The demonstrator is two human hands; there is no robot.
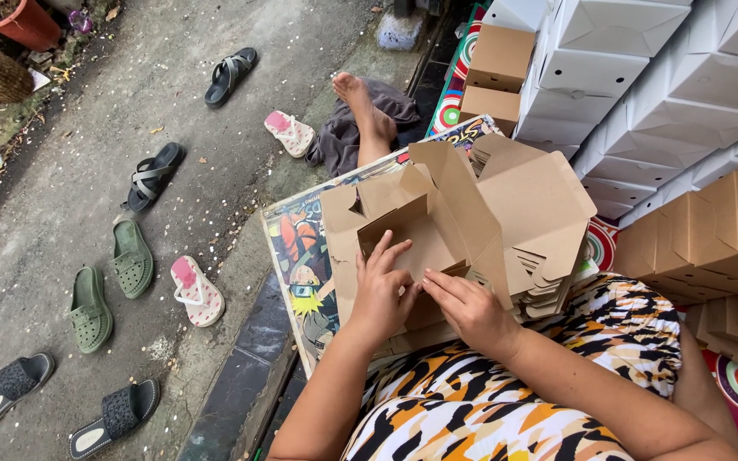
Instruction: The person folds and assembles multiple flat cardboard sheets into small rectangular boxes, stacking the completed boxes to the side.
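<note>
both hands' fingers [403, 277] on the half-folded cardboard box [454, 222] above the lap

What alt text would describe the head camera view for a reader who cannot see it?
Left hand and right hand press on a brown cardboard box being folded on the lap. Stacked white boxes stand right; sandals lie left.

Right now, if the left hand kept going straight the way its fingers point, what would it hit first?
The left hand already rests on the brown cardboard box; going on, its fingers would likely press into that box's upright inner flap, though depth is unclear.
</note>
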